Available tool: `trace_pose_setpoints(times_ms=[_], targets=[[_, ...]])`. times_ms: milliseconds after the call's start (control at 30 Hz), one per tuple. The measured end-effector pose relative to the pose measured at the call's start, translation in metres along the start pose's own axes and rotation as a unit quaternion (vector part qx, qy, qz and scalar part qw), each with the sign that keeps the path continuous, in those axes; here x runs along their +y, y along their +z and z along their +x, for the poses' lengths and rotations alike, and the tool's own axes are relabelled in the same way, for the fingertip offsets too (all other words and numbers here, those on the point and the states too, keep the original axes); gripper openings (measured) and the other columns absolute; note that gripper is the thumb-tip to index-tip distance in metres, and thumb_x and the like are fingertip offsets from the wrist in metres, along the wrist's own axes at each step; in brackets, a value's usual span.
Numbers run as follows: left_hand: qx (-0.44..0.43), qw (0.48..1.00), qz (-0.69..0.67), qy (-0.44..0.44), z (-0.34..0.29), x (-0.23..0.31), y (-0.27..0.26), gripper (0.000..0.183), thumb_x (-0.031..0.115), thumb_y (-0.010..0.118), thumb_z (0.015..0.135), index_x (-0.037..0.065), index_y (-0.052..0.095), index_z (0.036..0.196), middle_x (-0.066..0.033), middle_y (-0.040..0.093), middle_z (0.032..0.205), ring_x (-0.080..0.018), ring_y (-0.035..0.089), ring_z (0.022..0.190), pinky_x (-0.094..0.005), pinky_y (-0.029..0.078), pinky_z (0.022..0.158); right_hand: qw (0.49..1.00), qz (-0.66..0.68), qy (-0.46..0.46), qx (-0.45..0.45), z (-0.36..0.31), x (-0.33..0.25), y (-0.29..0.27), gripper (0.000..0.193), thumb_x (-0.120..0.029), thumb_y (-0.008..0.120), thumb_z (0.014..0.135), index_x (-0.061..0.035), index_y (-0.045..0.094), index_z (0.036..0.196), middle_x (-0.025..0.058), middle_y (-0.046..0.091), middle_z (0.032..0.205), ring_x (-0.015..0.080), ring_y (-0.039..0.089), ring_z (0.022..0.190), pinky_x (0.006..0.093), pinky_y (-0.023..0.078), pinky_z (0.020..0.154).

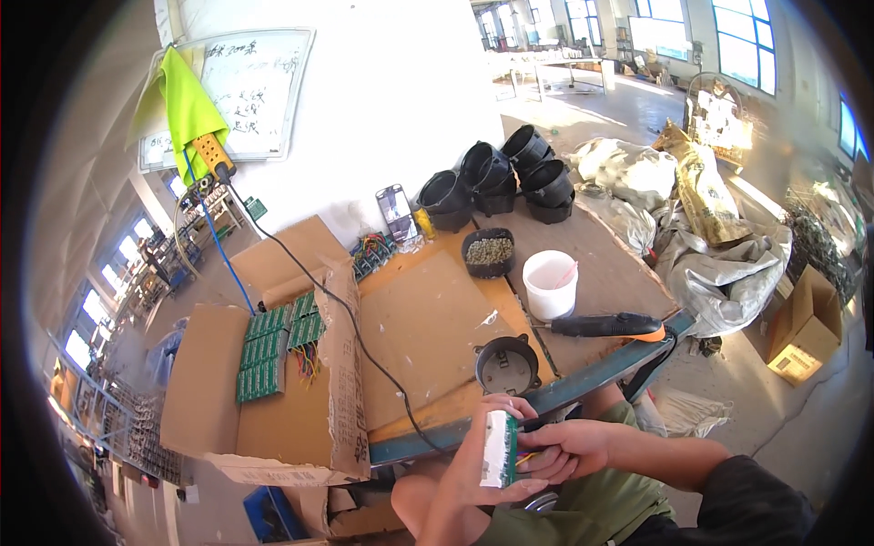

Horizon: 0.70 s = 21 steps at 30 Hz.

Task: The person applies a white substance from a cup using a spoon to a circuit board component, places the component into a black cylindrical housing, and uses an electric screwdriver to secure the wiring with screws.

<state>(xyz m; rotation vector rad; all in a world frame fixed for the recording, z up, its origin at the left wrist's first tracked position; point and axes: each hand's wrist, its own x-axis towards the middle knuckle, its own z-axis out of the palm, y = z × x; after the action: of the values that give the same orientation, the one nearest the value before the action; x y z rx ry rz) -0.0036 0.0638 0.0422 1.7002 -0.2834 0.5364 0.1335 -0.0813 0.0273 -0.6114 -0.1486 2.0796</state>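
Note:
My left hand (pixel 467 460) grips a green circuit board (pixel 498 448) with a pale, white-looking face, just in front of the table edge and above my lap. Against the board's right side, my right hand (pixel 575 446) is closed on thin coloured wires (pixel 525 458) that come off it. Its fingertips are partly hidden behind the board. A round black plastic housing (pixel 507 366) lies on the table just beyond my hands. To the left, a cardboard box (pixel 300 426) holds rows of similar green circuit boards (pixel 264 355), some with coloured wires.
Stacked black housings (pixel 487 173) stand at the table's back, near a black tub of small parts (pixel 489 253) and a white bucket (pixel 550 284). A black-and-orange power tool (pixel 608 326) lies at the right edge. A black cable (pixel 350 329) crosses the box and table. Sacks (pixel 719 273) lie right.

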Motion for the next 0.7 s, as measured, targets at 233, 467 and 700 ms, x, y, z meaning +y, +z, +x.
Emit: trace_pose_setpoints(times_ms=[233, 467, 700], targets=[[-0.096, 0.952, 0.286, -0.049, 0.004, 0.032, 0.003, 0.072, 0.029, 0.086, 0.057, 0.003, 0.052, 0.115, -0.0154, 0.053, 0.115, -0.0357, 0.047, 0.11, -0.048, 0.037, 0.096, 0.994, -0.093, -0.05, 0.029, -0.015, 0.002, -0.021, 0.028, -0.025, 0.054, 0.104, -0.0036, 0.058, 0.085, -0.0091, 0.03, 0.06, 0.0035, 0.024, 0.049, 0.0216, 0.019, 0.044], [-0.157, 0.891, 0.426, -0.003, 0.025, 0.075, 0.014, 0.09, 0.038, 0.089, 0.058, 0.0, 0.047, 0.127, -0.0178, 0.05, 0.127, -0.0411, 0.044, 0.123, -0.0506, 0.034, 0.103, 0.991, -0.089, -0.085, -0.052, -0.031, -0.007, -0.015, 0.02, -0.017, 0.055, 0.102, -0.0033, 0.059, 0.089, -0.0053, 0.035, 0.065, 0.0064, 0.032, 0.056, 0.0219, 0.025, 0.049], [0.018, 0.902, 0.392, -0.181, 0.009, 0.024, -0.034, 0.133, 0.039, 0.098, 0.05, -0.006, 0.019, 0.148, -0.0269, 0.035, 0.144, -0.042, 0.035, 0.136, -0.0476, 0.028, 0.115, 0.887, -0.199, -0.387, 0.156, -0.093, -0.055, 0.007, 0.021, -0.017, 0.07, 0.089, 0.0035, 0.067, 0.085, 0.0043, 0.059, 0.064, 0.0109, 0.049, 0.052, 0.0243, 0.036, 0.05]])
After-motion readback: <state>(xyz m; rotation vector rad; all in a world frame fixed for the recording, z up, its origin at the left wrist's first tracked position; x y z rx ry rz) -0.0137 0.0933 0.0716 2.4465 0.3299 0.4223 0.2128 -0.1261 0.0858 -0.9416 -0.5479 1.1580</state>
